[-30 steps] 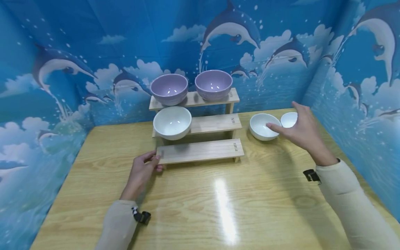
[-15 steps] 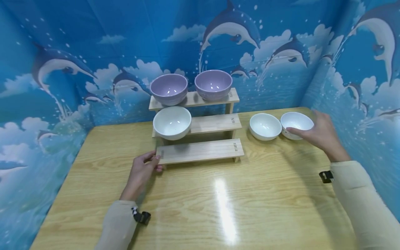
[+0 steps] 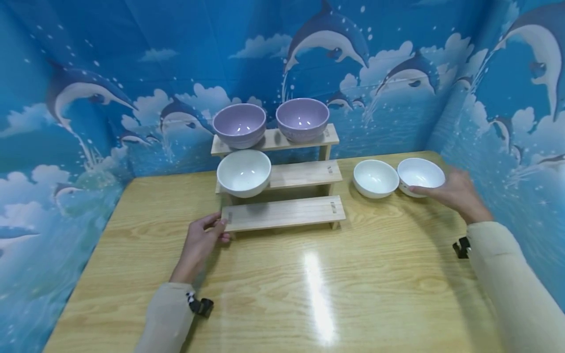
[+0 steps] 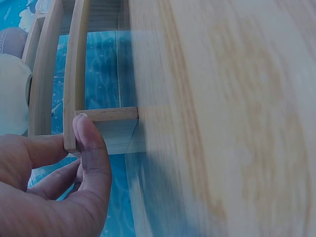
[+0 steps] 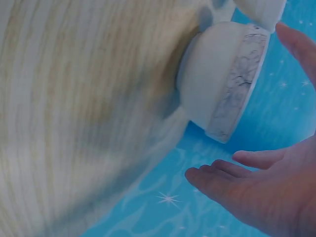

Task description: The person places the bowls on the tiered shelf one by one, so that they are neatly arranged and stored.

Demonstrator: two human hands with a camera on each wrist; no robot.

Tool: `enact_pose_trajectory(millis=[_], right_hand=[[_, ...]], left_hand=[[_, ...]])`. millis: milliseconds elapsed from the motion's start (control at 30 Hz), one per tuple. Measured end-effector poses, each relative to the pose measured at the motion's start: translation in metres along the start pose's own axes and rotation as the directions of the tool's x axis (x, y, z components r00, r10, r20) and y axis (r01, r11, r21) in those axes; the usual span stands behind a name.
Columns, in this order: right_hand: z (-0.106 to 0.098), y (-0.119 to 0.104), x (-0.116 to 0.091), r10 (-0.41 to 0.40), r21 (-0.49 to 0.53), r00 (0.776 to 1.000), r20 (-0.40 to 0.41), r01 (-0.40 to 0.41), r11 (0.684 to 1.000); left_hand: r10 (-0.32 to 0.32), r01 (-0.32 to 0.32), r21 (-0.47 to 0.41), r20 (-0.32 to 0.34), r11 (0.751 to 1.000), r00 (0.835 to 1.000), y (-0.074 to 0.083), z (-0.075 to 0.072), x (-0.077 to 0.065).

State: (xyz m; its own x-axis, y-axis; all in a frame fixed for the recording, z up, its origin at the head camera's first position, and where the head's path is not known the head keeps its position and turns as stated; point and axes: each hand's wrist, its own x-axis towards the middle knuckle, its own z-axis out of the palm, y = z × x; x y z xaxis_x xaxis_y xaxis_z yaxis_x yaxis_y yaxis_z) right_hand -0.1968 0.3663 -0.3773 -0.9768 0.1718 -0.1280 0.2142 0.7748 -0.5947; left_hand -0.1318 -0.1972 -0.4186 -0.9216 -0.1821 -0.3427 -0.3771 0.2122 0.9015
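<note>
My left hand point(image 3: 201, 242) pinches the left end of the lowest step of a three-tier wooden rack point(image 3: 287, 214); in the left wrist view the thumb point(image 4: 91, 136) lies against the board's edge. At the far right, my right hand point(image 3: 456, 192) is beside a white bowl point(image 3: 420, 172), its thumb in front of the bowl's side. The right wrist view gives this bowl point(image 5: 222, 79) a grey marbled band below the rim. There the fingers point(image 5: 212, 185) are extended and stand apart from it. Another white bowl point(image 3: 375, 178) stands just left of it on the table.
Two purple bowls point(image 3: 240, 125) sit on the rack's top step. A larger white bowl point(image 3: 244, 173) rests at the left of the middle step. The wood-grain table point(image 3: 265, 289) is bordered behind and at the sides by blue dolphin-printed cloth point(image 3: 185, 49).
My right hand has moved right and lower, from above the two white bowls on the table to the right bowl's outer side. The left hand stays on the rack.
</note>
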Motion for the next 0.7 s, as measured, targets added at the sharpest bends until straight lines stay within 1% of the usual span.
enact_pose_trajectory(millis=[133,233,400,567,700], right_hand=[[0.008,0.006,0.006,-0.028,0.086,1.000,-0.008,0.028,0.996],[0.013,0.009,0.010,-0.028,0.122,1.000,-0.011,0.029,0.992],[0.020,0.012,0.014,-0.040,0.161,0.999,-0.021,0.042,0.986],[0.025,0.015,0.017,-0.045,0.176,0.999,-0.030,0.050,0.983],[0.029,0.016,0.020,-0.061,0.198,0.996,-0.060,0.071,0.978]], left_hand=[[0.028,-0.028,-0.002,0.008,1.000,1.000,-0.002,-0.001,-0.001],[0.029,-0.029,0.000,0.006,1.000,1.000,-0.001,-0.001,-0.001],[0.023,-0.023,-0.004,0.007,1.000,1.000,-0.001,-0.002,0.000],[0.012,-0.012,-0.001,0.005,1.000,1.000,0.000,-0.001,-0.001],[0.001,-0.001,0.001,0.002,1.000,1.000,0.001,-0.001,-0.001]])
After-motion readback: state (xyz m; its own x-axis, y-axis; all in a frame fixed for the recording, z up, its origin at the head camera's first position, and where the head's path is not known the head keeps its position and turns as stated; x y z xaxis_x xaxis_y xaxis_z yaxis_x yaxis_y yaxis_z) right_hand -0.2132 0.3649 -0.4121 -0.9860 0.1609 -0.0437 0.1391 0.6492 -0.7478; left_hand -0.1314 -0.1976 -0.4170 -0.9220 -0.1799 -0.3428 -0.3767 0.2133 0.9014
